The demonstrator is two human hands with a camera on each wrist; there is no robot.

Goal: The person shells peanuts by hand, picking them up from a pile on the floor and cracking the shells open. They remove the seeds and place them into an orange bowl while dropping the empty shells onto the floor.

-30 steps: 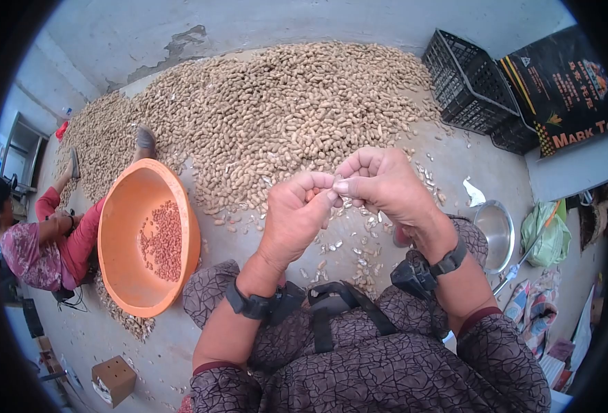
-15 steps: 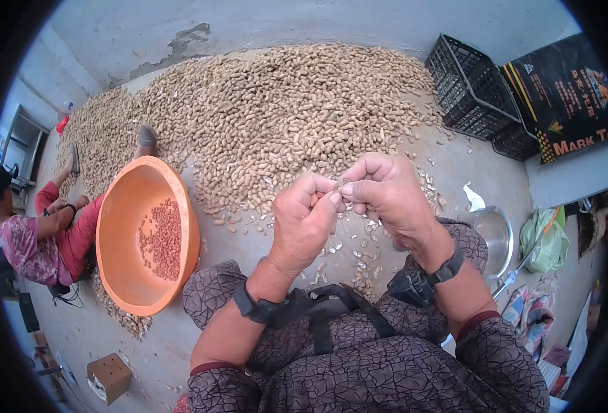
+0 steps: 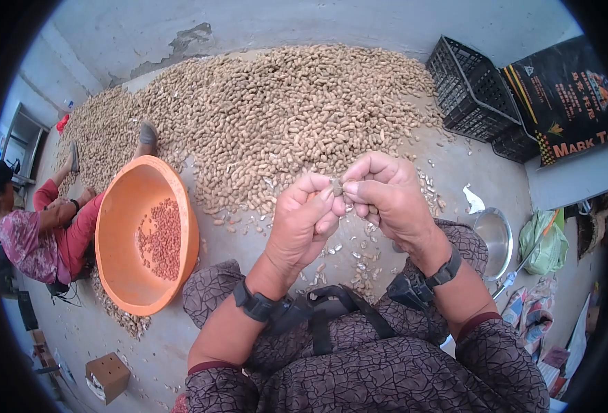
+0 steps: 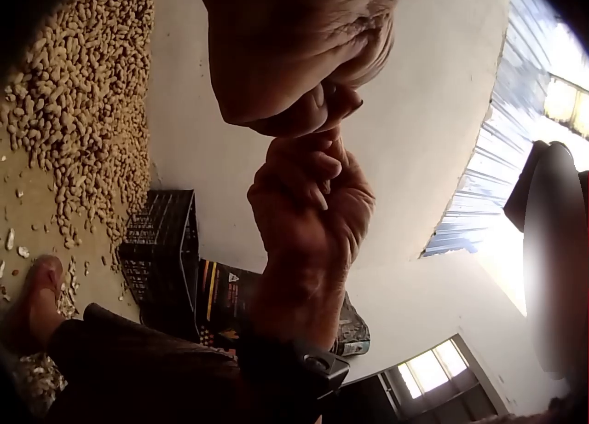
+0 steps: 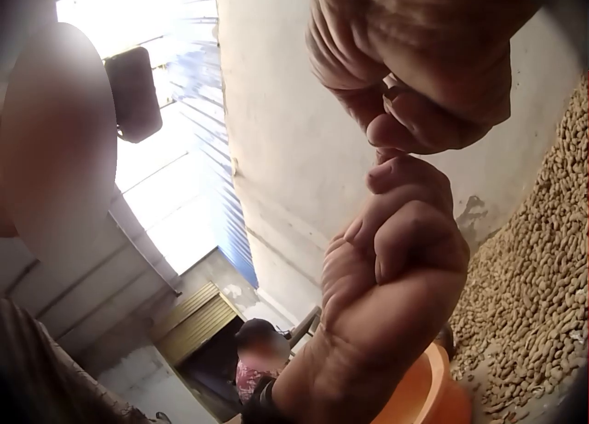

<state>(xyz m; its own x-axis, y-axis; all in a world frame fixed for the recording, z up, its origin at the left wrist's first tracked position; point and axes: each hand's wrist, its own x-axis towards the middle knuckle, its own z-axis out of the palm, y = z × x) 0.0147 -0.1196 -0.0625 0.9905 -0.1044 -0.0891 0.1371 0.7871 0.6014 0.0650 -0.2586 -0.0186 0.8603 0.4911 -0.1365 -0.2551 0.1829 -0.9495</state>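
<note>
In the head view a small greyish-brown peanut shell (image 3: pixel 336 186) is pinched between the fingertips of both hands, above the floor. The left hand (image 3: pixel 300 224) grips it from the left, thumb against the curled forefinger. From the other side the right hand (image 3: pixel 393 201) pinches it with thumb and forefinger. Both wrist views show the fingertips meeting, the left hand (image 4: pixel 299 56) at the top of the left wrist view and the right hand (image 5: pixel 423 65) at the top of the right wrist view; the shell is hidden there. Whether a kernel lies inside the left fingers cannot be told.
A large heap of unshelled peanuts (image 3: pixel 269 117) spreads along the wall. An orange basin (image 3: pixel 114 255) with red kernels (image 3: pixel 163 241) stands left, beside a seated person (image 3: pixel 35 241). Black crates (image 3: pixel 473 93), a metal bowl (image 3: pixel 495 237) and a green bag (image 3: pixel 545 241) are at the right.
The reddish kernel seen at the left fingers earlier no longer shows. The left fingers have shifted, and the fingertips of both hands are slightly rearranged around the shell.
</note>
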